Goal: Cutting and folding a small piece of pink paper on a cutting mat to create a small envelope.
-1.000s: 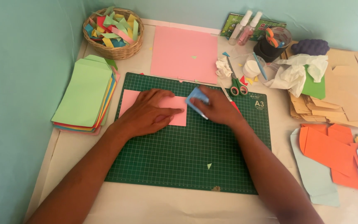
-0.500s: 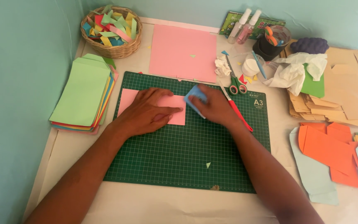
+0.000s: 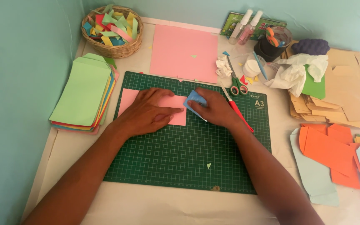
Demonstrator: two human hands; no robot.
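Hidden: the middle of the pink paper (image 3: 126,98) lies under the left hand; much of the blue piece (image 3: 193,100) is covered by the right hand's fingers.
Left hand (image 3: 148,111): flat and spread, palm down, pressing the pink paper onto the cutting mat (image 3: 180,158) near its far-left corner.
Right hand (image 3: 215,108): fingers loosely curled, pressing the blue piece at the pink paper's right edge.
Edges: a red pen (image 3: 239,114) lies just beside the right hand; scissors (image 3: 237,85) sit at the mat's far edge.
Open room: the mat's near half, bare but for a small scrap (image 3: 208,165).
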